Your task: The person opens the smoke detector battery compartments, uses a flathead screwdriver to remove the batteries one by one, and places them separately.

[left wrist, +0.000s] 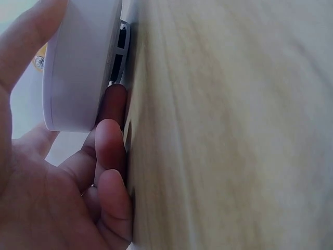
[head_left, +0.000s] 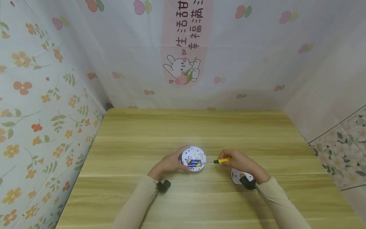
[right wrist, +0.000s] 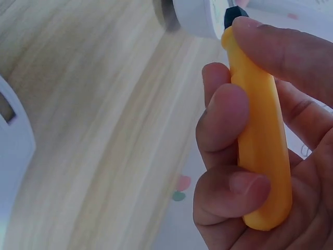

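My left hand (head_left: 171,161) grips a round white smoke detector (head_left: 187,156) by its left edge, thumb in front and fingers behind. Its flat back faces the head camera, showing blue-and-yellow batteries (head_left: 193,163) in a recess. Seen from the left wrist, the detector's white side wall (left wrist: 80,67) stands close to the tabletop, with dark vents on its far face. In my right hand (head_left: 239,160) is a screwdriver (right wrist: 260,130) with a yellow handle and black collar. The screwdriver's thin shaft points left to the battery recess; exact tip contact is too small to tell.
A white round mounting plate (head_left: 236,178) lies on the wooden table (head_left: 200,203) under my right wrist, partly hidden by the black wrist camera (head_left: 247,183). Patterned cloth (head_left: 128,57) hangs behind the table and along its left side.
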The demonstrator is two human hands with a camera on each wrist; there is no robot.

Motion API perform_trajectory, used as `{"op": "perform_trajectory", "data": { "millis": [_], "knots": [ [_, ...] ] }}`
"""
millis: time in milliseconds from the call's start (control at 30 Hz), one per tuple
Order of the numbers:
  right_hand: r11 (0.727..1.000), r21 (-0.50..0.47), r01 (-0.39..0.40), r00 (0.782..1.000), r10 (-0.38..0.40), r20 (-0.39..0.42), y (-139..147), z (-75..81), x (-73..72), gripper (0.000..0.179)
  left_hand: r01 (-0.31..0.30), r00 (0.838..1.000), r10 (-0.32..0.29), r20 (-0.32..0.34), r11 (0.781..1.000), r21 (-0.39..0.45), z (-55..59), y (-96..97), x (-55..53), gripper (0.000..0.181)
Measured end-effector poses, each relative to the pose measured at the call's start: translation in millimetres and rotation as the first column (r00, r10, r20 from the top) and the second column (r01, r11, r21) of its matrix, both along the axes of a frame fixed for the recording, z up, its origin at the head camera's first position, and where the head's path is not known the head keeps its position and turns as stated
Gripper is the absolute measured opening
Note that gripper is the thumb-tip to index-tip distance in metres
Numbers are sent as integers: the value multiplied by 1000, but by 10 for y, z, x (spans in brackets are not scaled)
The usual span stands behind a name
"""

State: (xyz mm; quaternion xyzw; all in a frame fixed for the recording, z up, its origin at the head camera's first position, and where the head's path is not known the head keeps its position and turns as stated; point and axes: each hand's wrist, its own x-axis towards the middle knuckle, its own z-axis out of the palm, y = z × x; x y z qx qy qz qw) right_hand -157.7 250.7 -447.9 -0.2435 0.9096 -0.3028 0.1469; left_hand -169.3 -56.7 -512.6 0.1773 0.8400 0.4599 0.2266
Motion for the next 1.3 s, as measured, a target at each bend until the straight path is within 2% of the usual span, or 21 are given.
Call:
{"op": "perform_trajectory", "data": {
  "millis": [200, 433, 667, 900, 1100, 1300],
  "knots": [
    [997, 78, -27, 998, 32, -56, -50, 66, -35, 11, -6, 1000, 6, 8, 1000, 4, 8, -4, -4, 103],
    [985, 165, -40, 996, 52, -68, -142, 131, -64, 9, -5, 1000, 5, 6, 1000, -2, 1, -8, -15, 104],
    [959, 258, -118, 978, 158, -138, -237, 274, -92, 6, -10, 1000, 10, 7, 1000, -5, -11, -3, -10, 104],
    [937, 335, -99, 976, 156, -150, -329, 397, -76, 5, -11, 1000, 11, -12, 1000, -13, -27, 12, -12, 105],
    [944, 319, -87, 980, 139, -144, -301, 334, -68, 6, -26, 1000, 25, -16, 999, -34, -3, 6, -1, 103],
    [973, 222, -55, 987, 86, -133, -174, 145, -82, 9, -32, 999, 32, -6, 999, -43, 30, 10, 4, 103]
  ]
}}
